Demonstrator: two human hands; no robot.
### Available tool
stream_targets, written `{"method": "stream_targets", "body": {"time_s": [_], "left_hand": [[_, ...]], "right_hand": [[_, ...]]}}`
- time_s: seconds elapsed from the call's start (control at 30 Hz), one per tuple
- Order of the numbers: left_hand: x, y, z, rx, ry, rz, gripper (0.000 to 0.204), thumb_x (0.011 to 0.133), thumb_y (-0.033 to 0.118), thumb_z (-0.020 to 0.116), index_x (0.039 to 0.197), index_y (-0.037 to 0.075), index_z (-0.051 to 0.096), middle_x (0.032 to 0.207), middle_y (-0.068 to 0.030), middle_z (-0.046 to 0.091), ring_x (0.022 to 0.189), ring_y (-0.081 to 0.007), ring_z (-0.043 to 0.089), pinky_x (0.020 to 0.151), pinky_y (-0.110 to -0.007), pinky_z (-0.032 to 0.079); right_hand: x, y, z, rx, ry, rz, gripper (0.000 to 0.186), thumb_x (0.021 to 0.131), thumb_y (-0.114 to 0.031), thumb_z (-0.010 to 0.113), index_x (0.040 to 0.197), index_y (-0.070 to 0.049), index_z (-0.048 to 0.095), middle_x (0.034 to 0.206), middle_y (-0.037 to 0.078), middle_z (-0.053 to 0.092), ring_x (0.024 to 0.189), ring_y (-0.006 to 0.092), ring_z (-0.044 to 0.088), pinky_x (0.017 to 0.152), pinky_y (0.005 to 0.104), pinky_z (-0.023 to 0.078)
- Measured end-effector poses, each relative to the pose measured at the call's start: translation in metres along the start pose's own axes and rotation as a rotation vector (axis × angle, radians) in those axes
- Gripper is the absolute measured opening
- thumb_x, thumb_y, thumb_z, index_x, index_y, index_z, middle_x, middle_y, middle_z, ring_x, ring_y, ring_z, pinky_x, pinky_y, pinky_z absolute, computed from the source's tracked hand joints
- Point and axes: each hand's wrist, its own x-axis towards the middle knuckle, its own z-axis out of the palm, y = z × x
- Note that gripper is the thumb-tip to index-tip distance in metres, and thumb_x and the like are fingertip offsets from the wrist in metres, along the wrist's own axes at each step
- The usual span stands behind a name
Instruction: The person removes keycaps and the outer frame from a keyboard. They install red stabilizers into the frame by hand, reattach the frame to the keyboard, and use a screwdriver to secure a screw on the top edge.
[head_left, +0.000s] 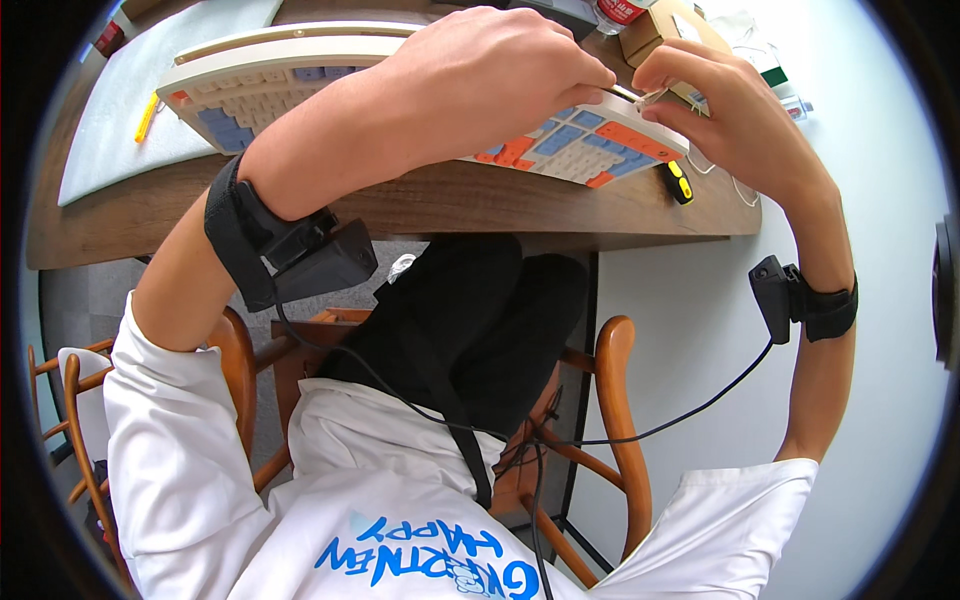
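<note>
A cream keyboard with white, blue and orange keys is tilted up on its long edge at the table, its keys facing me. My left hand lies over its upper edge, fingers closed there; forearm and hand cover the middle of the keys. Close to the keyboard's upper right corner, my right hand pinches a small pale piece between thumb and forefinger. Whether that piece is joined to the keyboard is too small to tell. A thin white cable hangs below the right hand.
On the brown table, a white foam sheet carries a yellow pen-like tool at left. A yellow-black tool lies near the right front edge. Behind stand a cardboard box and a bottle. A white wall bounds the right.
</note>
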Motion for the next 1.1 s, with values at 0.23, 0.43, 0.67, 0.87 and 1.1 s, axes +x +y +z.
{"method": "stream_targets", "body": {"time_s": [0.23, 0.43, 0.67, 0.87, 1.1], "left_hand": [[0.003, 0.004, -0.042, -0.189, -0.196, 0.102, 0.022, 0.097, 0.014, 0.065, 0.114, 0.0, 0.066, 0.096, -0.0214, 0.07, 0.089, -0.0336, 0.07, 0.074, -0.039, 0.057], [0.005, -0.001, -0.024, -0.173, -0.106, 0.064, 0.016, 0.097, 0.014, 0.061, 0.1, 0.0, 0.068, 0.087, -0.02, 0.069, 0.08, -0.0346, 0.07, 0.067, -0.043, 0.055], [0.005, 0.0, -0.022, -0.12, -0.069, 0.089, 0.015, 0.094, 0.013, 0.062, 0.098, -0.001, 0.066, 0.085, -0.0189, 0.069, 0.08, -0.0346, 0.07, 0.07, -0.044, 0.055], [0.004, 0.003, -0.025, -0.013, -0.079, 0.136, 0.015, 0.088, 0.01, 0.064, 0.099, -0.001, 0.064, 0.086, -0.0195, 0.069, 0.082, -0.0342, 0.071, 0.071, -0.044, 0.056], [0.006, 0.001, -0.022, 0.013, -0.116, 0.069, 0.017, 0.086, 0.01, 0.066, 0.099, -0.002, 0.063, 0.089, -0.0192, 0.068, 0.084, -0.0346, 0.07, 0.073, -0.044, 0.055]], "right_hand": [[-0.002, 0.005, 0.0, -0.061, -0.049, -0.023, 0.014, 0.096, -0.017, 0.07, 0.091, -0.004, 0.066, 0.091, 0.008, 0.063, 0.085, 0.0219, 0.063, 0.069, 0.0312, 0.053], [0.004, 0.009, -0.003, -0.137, -0.065, -0.218, 0.005, 0.091, -0.007, 0.07, 0.092, -0.004, 0.066, 0.094, 0.006, 0.062, 0.091, 0.022, 0.061, 0.075, 0.0343, 0.056], [0.004, 0.01, -0.007, -0.196, -0.059, -0.366, 0.012, 0.084, -0.002, 0.074, 0.094, -0.006, 0.068, 0.099, 0.006, 0.064, 0.098, 0.0224, 0.061, 0.084, 0.0339, 0.059], [-0.006, 0.008, 0.005, -0.184, 0.0, -0.274, 0.013, 0.09, -0.012, 0.072, 0.099, -0.006, 0.065, 0.099, 0.007, 0.062, 0.098, 0.0227, 0.06, 0.08, 0.0341, 0.058], [-0.007, 0.002, 0.009, -0.14, 0.031, -0.227, 0.02, 0.09, -0.018, 0.075, 0.1, -0.005, 0.063, 0.095, 0.008, 0.062, 0.093, 0.0247, 0.057, 0.08, 0.0379, 0.054]]}}
